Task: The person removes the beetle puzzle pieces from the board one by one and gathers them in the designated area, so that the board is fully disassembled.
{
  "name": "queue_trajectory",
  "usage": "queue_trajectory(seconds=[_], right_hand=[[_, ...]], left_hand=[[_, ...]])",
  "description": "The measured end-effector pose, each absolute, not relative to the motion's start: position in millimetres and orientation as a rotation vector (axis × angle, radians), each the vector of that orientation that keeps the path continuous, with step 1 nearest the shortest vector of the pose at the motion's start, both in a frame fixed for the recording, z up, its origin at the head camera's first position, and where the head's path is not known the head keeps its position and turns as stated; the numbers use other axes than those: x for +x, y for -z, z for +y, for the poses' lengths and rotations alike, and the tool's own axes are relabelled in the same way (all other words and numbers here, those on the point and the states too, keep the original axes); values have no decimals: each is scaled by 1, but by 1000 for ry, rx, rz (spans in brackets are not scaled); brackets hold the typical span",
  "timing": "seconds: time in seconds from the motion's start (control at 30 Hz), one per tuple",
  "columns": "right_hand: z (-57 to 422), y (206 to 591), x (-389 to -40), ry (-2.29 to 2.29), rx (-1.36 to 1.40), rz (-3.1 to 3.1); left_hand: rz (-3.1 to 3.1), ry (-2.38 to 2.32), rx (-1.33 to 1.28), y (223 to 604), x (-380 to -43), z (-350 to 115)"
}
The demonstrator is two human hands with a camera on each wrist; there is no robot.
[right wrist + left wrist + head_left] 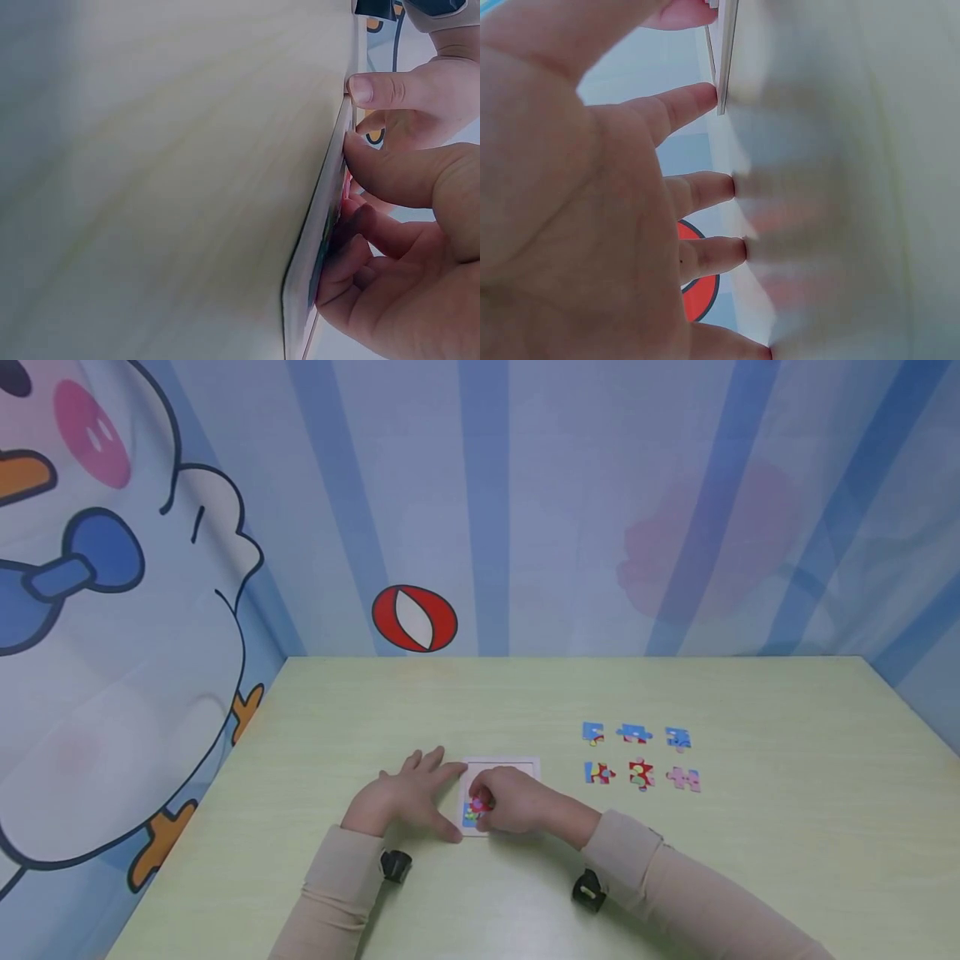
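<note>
Puzzle piece (477, 805), partly red, lies in lower left of pale tray (501, 760) on table (795, 852); right hand (519, 802) has thumb and fingers curled about it. Left hand (401, 795), fingers spread, touches tray's left edge. Six loose pieces (641, 772) sit rightward.

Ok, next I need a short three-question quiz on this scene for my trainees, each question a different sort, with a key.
1. How many loose puzzle pieces lie on the table, to the right of the puzzle board?
2. True or false: the left hand is touching those loose pieces.
3. Which hand has its fingers curled over the board? A: left; B: right; C: neither.

Key: 1. Six, in two rows of three. 2. False; it touches the board's left edge. 3. B, the right hand.
</note>
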State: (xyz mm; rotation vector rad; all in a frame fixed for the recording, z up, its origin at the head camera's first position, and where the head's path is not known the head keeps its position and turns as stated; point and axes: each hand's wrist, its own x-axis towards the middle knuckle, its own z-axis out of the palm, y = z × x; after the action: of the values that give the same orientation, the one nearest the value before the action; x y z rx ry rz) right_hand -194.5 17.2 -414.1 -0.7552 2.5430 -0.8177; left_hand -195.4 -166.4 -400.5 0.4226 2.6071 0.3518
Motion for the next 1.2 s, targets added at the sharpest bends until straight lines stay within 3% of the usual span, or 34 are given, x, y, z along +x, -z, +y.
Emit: queue_trajectory(seconds=[1.2], right_hand=[[22, 415, -196, 1002, -753, 2463]], left_hand=[[2602, -340, 423, 399, -195, -166]])
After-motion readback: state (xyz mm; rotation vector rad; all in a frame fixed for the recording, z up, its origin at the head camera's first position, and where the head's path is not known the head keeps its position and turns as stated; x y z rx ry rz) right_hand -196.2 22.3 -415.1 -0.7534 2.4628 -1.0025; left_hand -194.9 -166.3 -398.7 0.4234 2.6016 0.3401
